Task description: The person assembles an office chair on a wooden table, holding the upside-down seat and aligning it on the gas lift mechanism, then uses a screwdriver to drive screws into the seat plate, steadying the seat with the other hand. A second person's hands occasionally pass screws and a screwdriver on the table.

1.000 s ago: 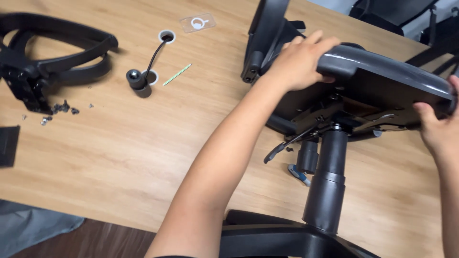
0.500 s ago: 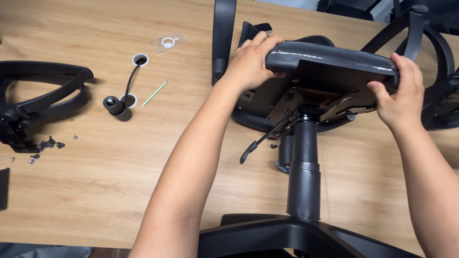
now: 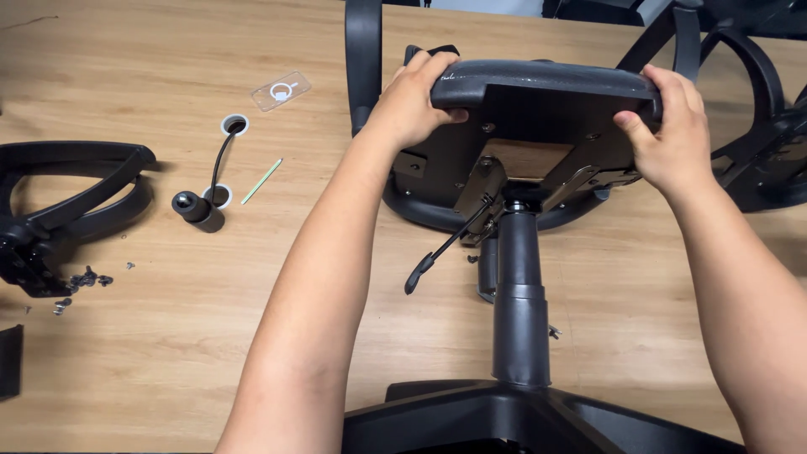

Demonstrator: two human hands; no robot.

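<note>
On wooden table (image 3: 168,353), both hands — left hand (image 3: 412,105), right hand (image 3: 668,139) — gripping chair seat plate (image 3: 538,92)

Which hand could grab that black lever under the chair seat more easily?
Probably the left hand. The lever pokes out down and to the left from under the seat plate, on that hand's side. The right hand grips the far edge, with the chair column between.

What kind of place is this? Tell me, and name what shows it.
Probably an office or workshop used for assembling chairs. Both hands grip a black chair seat on its gas-lift column, a loose armrest frame and small screws lie on a wooden desk with a cable hole.
</note>
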